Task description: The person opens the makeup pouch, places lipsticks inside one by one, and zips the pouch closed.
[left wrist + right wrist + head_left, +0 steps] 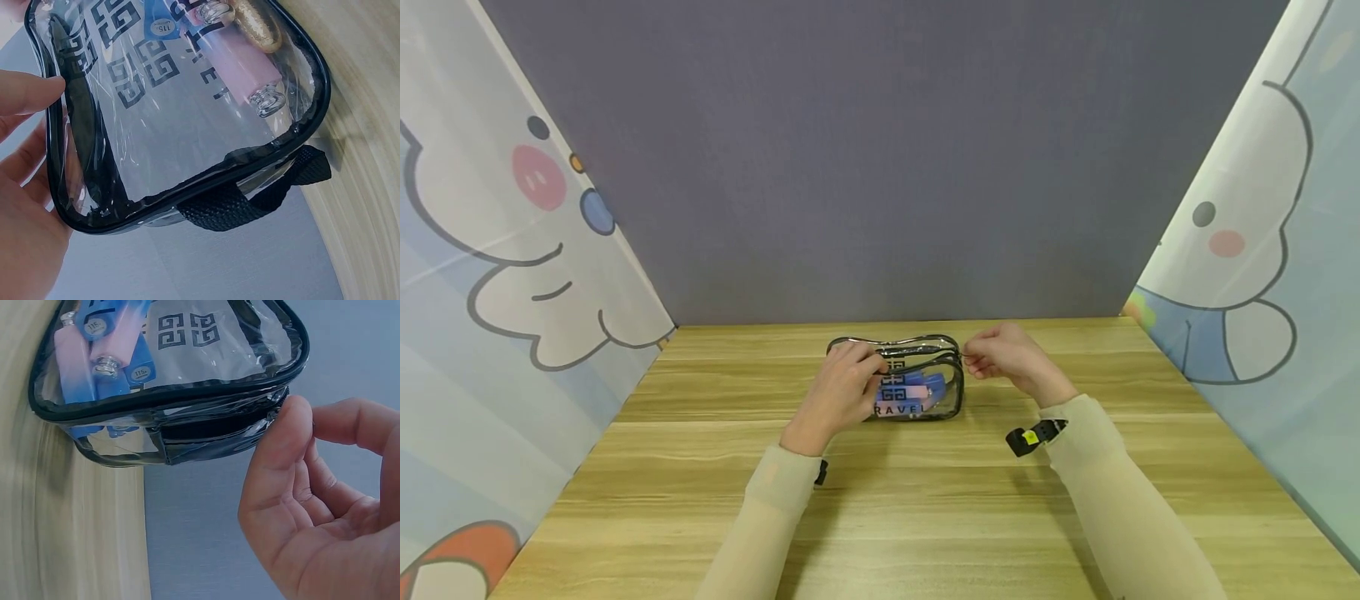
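Note:
A clear zippered pouch [959,402] with black piping and dark printed lettering stands on the table. Inside it are several pink-and-blue bottles [76,365] with clear caps, and a glittery gold item [257,28]. My left hand [847,385] grips the pouch's top edge near its left end, the thumb [31,94] on the near side and fingers behind. At the top right corner, my right hand [1009,358] pinches the zipper's end between thumb and index finger; the fingertips hide the pull itself. A black webbing loop [219,211] hangs from the end of the pouch near the left hand.
The wood-grain tabletop [910,508] runs back to a grey upright panel [895,167]. Cartoon-printed curtains [460,333] flank both sides. A black strap with a yellow tag [1032,436] hangs at the right wrist.

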The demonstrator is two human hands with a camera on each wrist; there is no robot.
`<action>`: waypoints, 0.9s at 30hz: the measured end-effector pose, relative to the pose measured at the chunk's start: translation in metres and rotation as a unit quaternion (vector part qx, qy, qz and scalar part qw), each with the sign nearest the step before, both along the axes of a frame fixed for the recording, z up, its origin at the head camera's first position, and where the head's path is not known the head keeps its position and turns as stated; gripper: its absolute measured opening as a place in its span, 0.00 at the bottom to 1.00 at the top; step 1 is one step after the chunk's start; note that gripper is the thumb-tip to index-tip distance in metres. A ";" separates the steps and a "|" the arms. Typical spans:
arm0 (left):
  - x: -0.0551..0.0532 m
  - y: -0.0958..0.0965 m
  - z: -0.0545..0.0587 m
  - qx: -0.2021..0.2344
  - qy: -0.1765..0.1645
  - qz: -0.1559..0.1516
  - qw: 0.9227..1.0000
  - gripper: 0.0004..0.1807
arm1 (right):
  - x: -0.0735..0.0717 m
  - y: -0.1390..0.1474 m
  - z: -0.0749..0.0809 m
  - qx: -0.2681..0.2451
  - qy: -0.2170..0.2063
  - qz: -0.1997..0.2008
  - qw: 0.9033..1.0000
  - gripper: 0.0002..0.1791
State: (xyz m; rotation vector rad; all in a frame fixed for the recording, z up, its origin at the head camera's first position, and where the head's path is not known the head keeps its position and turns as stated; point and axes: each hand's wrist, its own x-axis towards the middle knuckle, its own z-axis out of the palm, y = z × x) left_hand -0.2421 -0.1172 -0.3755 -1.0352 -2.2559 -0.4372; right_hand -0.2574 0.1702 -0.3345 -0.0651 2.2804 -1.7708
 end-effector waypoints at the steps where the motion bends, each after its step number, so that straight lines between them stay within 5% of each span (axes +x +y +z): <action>1: 0.000 0.000 0.000 0.000 -0.001 0.000 1.000 0.08 | 0.000 0.000 0.001 0.002 0.000 0.000 1.000 0.15; 27: 0.000 0.001 0.000 0.003 0.002 0.000 1.000 0.08 | 0.000 -0.018 0.018 0.072 0.034 0.006 0.997 0.11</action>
